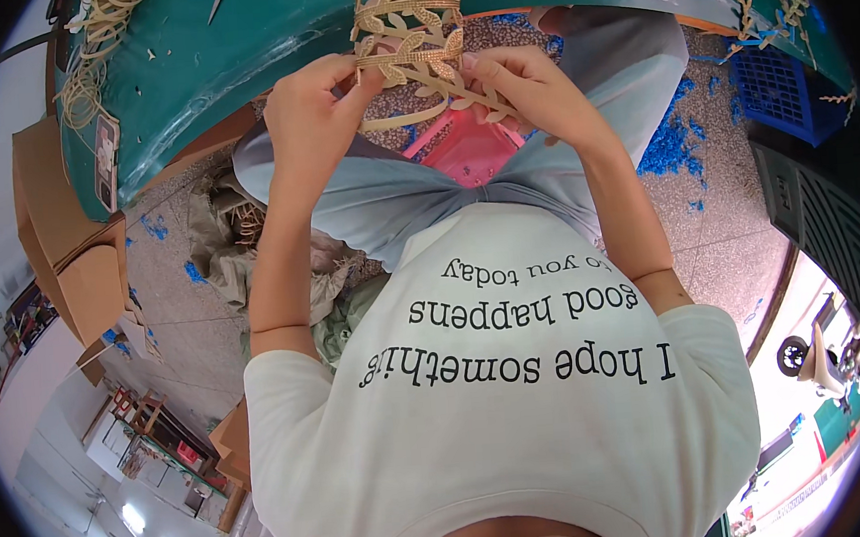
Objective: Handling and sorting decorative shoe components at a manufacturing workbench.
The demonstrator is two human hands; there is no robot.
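Observation:
Beyond my lap, at the near edge of the green-covered table (263, 26), hangs a gold leaf trim (413, 58). It lies in several stacked loops, with glittery bands and small leaf shapes. My left hand (319, 107) pinches its left side between thumb and fingers. On the other side my right hand (527, 92) grips the right edge, and a leafy end slants down below its fingers. The fingertips partly cover the trim where they hold it.
A pink plastic stool (472, 156) shows between my knees. Pale cords (95, 47) and a phone (106, 151) lie on the table's left; more leaf trim (781, 14) lies at right. Around stand a blue crate (787, 94), cardboard boxes (56, 195) and a sack (219, 243). Blue scraps (673, 147) litter the floor.

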